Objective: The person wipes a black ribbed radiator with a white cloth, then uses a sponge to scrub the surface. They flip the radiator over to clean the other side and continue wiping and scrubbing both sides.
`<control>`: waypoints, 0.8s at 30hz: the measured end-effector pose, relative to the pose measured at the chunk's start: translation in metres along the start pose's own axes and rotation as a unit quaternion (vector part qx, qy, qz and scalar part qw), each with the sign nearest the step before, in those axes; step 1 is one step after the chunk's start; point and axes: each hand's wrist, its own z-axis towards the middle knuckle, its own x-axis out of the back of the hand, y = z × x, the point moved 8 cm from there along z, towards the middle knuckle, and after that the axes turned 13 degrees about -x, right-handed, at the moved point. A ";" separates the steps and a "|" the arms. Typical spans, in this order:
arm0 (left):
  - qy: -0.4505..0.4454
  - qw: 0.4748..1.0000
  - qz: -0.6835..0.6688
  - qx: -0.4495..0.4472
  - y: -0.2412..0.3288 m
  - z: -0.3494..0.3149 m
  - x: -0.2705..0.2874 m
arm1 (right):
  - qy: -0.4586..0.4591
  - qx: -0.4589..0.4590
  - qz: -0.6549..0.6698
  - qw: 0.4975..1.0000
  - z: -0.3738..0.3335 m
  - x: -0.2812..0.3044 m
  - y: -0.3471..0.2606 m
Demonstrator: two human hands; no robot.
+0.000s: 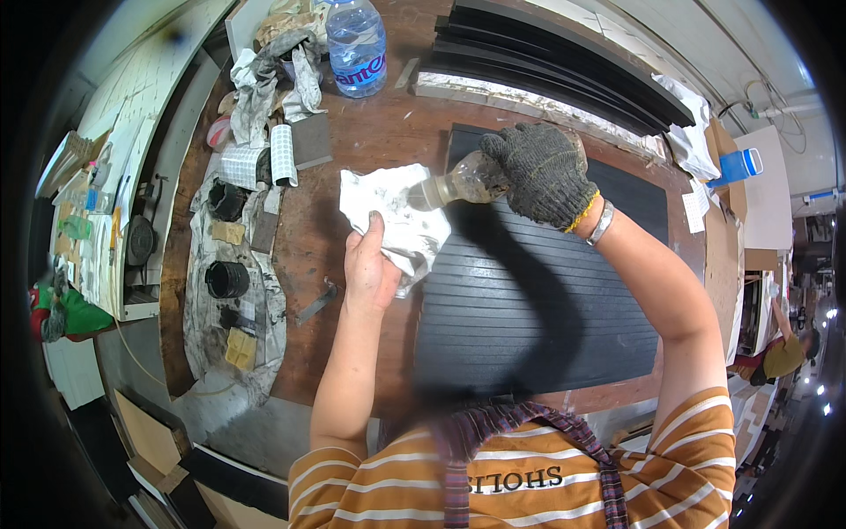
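Looking down at a workbench [370, 141], one person's two hands meet above a black ribbed panel [529, 309] lying flat. Nearest, the bare left hand [370, 264] is closed around one crumpled white cloth [392, 212], thumb pressed on top. Just beyond, the right hand [542, 172], in a dark knitted glove, is clamped around one small plastic bottle [458, 185] tipped sideways, its mouth touching the cloth; it holds a little cloudy liquid. To the left, two black round pots [226, 279] sit on a stained rag; their contents cannot be made out. Farther off stands one large clear water bottle [357, 48] with a blue label, nearly full, beside a stack of black strips [564, 70].
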 end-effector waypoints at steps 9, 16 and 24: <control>0.019 1.000 -0.014 -0.001 -0.001 0.002 0.004 | 0.058 0.040 0.069 0.995 0.010 0.001 -0.012; -0.008 0.999 0.010 -0.033 0.022 0.006 0.011 | 0.078 0.019 0.108 0.991 0.040 -0.022 -0.021; 0.071 0.988 0.077 -0.110 0.083 0.003 0.040 | 0.118 -0.047 0.456 0.881 0.128 -0.088 -0.033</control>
